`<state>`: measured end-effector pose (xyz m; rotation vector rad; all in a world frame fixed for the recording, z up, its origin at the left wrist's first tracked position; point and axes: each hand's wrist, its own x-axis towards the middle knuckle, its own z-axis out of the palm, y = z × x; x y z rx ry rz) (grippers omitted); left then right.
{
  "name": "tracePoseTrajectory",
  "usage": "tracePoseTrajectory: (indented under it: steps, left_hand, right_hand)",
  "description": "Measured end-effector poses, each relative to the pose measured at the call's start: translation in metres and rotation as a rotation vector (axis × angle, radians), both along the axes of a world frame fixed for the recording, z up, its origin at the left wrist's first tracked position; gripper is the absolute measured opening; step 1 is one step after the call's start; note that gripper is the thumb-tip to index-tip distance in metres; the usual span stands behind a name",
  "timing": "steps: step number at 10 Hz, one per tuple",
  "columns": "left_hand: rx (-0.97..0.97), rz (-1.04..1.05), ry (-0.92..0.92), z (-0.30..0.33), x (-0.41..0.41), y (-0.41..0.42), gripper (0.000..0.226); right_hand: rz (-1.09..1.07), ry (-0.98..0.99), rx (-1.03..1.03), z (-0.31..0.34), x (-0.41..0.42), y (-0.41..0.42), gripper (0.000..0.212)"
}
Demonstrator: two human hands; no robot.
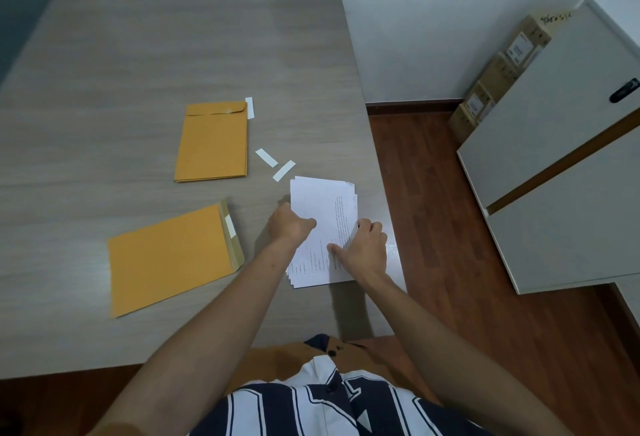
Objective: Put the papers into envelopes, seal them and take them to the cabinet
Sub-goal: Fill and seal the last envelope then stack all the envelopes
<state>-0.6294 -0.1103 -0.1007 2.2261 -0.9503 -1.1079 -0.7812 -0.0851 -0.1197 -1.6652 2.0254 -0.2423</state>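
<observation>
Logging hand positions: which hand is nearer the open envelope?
Left. The left hand is at the papers' left edge, beside the open envelope; the right hand is farther right.

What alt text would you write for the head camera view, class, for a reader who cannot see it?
Both hands, left hand and right hand, grip a stack of printed papers on a grey table. Left of them lie an open envelope and a pile of envelopes.
</observation>
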Motion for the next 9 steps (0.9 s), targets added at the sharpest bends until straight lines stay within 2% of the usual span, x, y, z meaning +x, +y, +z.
tracePoseTrajectory:
  steps: [4, 6, 8, 9]
  left_hand:
    - [-0.036, 0.108, 0.17, 0.006, 0.009, -0.009, 0.045]
    - [-0.032, 0.101, 0.288, 0.002, 0.019, -0.009, 0.058]
    - [0.033, 0.074, 0.337, 0.007, 0.015, -0.008, 0.026]
    - [0.057, -0.008, 0.257, 0.005, 0.009, -0.007, 0.028]
  right_hand:
    - [-0.006, 0.004, -0.007, 0.0, 0.0, 0.001, 0.076]
    - [0.002, 0.002, -0.006, 0.0, 0.0, 0.001, 0.075]
    - [-0.002, 0.011, -0.008, 0.0, 0.0, 0.001, 0.076]
    - [-0.006, 0.018, 0.001, -0.002, 0.001, 0.001, 0.076]
